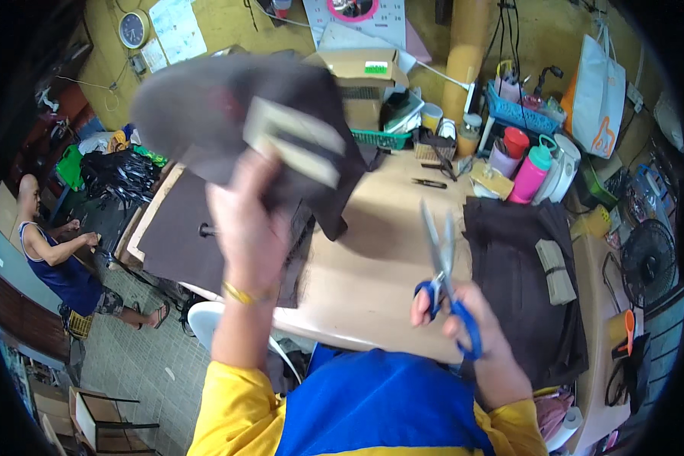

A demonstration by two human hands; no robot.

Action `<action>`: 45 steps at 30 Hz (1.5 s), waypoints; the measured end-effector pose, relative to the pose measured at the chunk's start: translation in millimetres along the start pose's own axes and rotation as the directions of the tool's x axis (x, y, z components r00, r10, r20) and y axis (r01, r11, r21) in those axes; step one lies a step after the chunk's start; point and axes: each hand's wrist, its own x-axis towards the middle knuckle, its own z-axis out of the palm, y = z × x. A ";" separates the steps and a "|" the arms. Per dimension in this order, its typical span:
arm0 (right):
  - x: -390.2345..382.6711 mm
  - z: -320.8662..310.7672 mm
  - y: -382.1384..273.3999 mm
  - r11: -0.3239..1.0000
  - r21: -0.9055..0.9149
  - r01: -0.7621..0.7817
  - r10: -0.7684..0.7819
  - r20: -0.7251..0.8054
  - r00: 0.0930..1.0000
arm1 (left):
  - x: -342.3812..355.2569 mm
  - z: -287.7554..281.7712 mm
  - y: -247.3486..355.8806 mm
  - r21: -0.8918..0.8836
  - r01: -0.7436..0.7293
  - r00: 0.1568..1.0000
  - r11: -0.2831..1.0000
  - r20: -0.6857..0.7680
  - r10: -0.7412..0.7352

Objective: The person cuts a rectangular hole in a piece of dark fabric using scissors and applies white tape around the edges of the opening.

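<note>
My left hand (251, 216) is raised over the table, closed on a dark brown piece of cloth (190, 114) that is blurred by motion. A pale cream patch (311, 129) with a dark slot shows on that cloth by my fingers. My right hand (479, 319) grips a pair of scissors (444, 258) by blue handles, blades parted and pointing away from me over the bare tabletop (372, 266). To the right of the scissors lies a stack of dark cloth (501, 266), with a tied bundle of cream strips (555, 271) on it.
Another dark cloth (178, 235) covers the table's left side. At the back stand a cardboard box (357, 68), a green basket (380, 139), a pink bottle (530, 175) and a blue basket (524, 106). A black fan (648, 262) is at right. A seated person (53, 258) works at far left.
</note>
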 end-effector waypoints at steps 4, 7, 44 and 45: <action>-7.2 12.7 30.6 0.979 0.017 -0.201 0.201 0.017 0.979 | -60.2 -18.9 -64.8 -0.142 0.392 0.920 0.909 0.043 -0.390; -11.6 12.9 48.2 0.956 0.046 -0.290 0.290 0.005 0.957 | -78.2 -33.0 -79.4 -0.193 0.574 0.814 0.796 0.033 -0.579; 6.0 8.0 63.8 0.956 -0.020 -0.293 0.293 0.009 0.956 | -97.3 -26.2 -72.3 -0.208 0.519 0.845 0.829 -0.021 -0.534; 7.4 8.2 63.5 0.957 -0.016 -0.288 0.289 0.007 0.957 | -98.3 -24.9 -71.7 -0.213 0.528 0.839 0.822 -0.021 -0.544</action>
